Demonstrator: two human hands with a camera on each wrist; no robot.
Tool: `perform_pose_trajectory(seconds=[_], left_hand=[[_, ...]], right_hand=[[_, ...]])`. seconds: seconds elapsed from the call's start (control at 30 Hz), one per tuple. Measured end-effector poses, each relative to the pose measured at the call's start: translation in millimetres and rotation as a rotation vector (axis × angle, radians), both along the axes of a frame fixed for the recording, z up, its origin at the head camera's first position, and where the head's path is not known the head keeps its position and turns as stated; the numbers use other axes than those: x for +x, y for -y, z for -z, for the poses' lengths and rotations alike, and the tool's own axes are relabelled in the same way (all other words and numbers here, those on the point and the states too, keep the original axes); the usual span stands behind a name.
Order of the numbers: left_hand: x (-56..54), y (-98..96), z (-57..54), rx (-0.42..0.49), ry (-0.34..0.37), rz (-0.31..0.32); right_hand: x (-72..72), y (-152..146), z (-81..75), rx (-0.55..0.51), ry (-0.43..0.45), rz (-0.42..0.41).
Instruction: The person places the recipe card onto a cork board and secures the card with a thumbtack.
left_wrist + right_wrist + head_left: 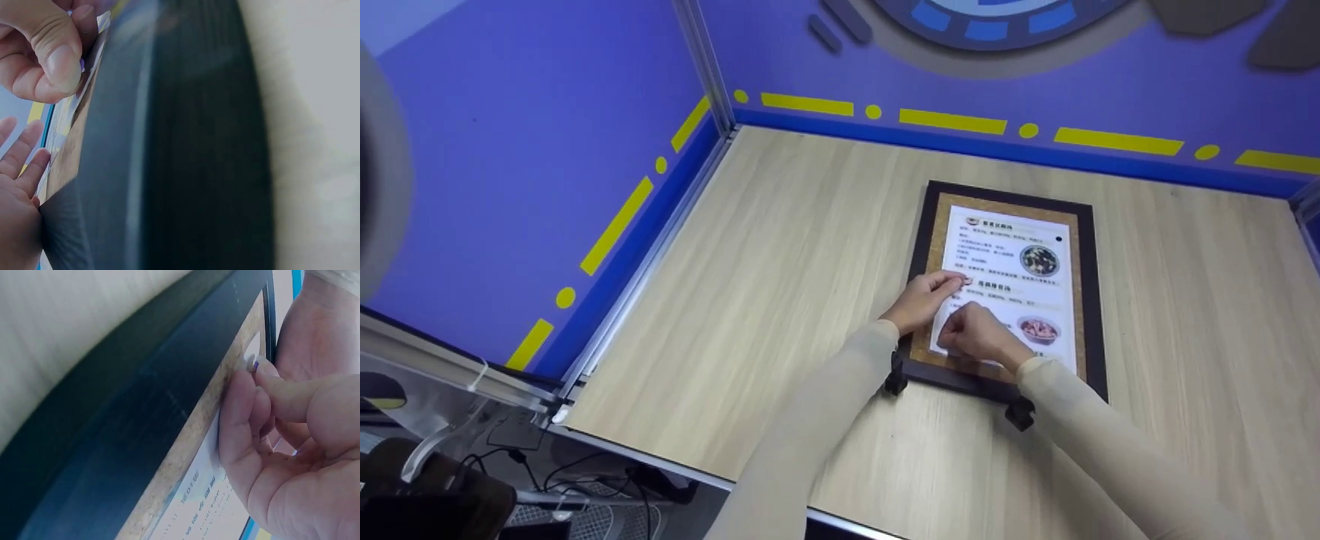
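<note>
**Pin and paper at the cork board's left edge**

On the wooden surface [780, 300], near the middle of the booth, we see a dark-framed cork board [1084, 300] lying flat, with a printed recipe sheet [1012, 277] laid over its cork. Both our hands meet at the sheet's left edge. Our left hand [926, 300] has its thumb and forefinger pressed together on something small; the right wrist view shows a purple speck at those fingertips, likely a pushpin [255, 365], right where the paper meets the cork. Our right hand [975, 334] rests on the lower left part of the sheet; in the left wrist view its fingers [25, 154] lie fairly straight, apart from one another and gripping nothing.

The risks, as we judge them:

- The pin is tiny and held only at the fingertips. A tilted push could bend it, skid it off the paper, or let it drop onto the frame [146, 410].
- If our right hand lifts or slides, the sheet may creep sideways and end up crooked.
- A hard pull or push at the edge could tear the paper at the pin.
- The point sits close to our own fingertips, so a slip could prick us.

We cannot tell whether the pin is already seated in the cork.
</note>
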State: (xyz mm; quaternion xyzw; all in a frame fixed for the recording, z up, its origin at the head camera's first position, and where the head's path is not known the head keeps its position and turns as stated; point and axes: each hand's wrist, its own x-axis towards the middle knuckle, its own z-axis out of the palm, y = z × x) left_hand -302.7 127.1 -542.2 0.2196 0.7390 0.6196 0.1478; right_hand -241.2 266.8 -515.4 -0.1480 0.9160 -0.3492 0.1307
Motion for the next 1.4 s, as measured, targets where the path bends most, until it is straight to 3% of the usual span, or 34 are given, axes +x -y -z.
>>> perform_pose_trajectory(seconds=[0.17,0.3,0.43,0.6,0.7,0.77,0.87,0.93,1.17,1.27,1.4], left_hand=[[-2.8,2.3,2.8,-0.008,-0.007,0.017],[-8.1,1.7,5.2,-0.013,-0.017,0.017],[-4.7,-16.8,11.6,-0.014,-0.017,0.055],[9.6,-51.1,18.9,-0.009,-0.031,0.14],[14.9,-64.1,18.1,-0.02,-0.036,0.178],[16.5,-65.5,17.4,-0.035,-0.043,0.196],[15.2,-58.0,17.1,-0.047,-0.066,0.215],[12.2,-47.5,16.2,-0.044,-0.074,0.221],[-15.4,6.4,1.0,-0.063,-0.095,0.089],[-24.4,13.2,-8.7,-0.114,-0.098,0.093],[-28.2,16.6,-16.8,-0.214,-0.113,0.141]], right_hand=[[-5.2,-3.5,2.3,-0.068,0.129,0.046],[-10.7,-4.0,3.7,-0.082,0.125,0.062],[-1.5,-16.7,7.8,-0.063,0.123,0.099],[20.1,-43.7,10.2,-0.012,0.089,0.169],[26.4,-53.7,6.8,0.072,0.099,0.254],[27.5,-54.3,3.8,0.119,0.15,0.293],[24.4,-47.7,-1.4,0.171,0.239,0.328],[19.8,-38.3,-4.4,0.184,0.251,0.311],[-18.5,14.2,-18.6,0.337,0.052,0.164],[-21.9,16.0,-23.3,0.321,0.008,0.156],[-15.1,3.0,-19.9,0.203,-0.028,0.137]])
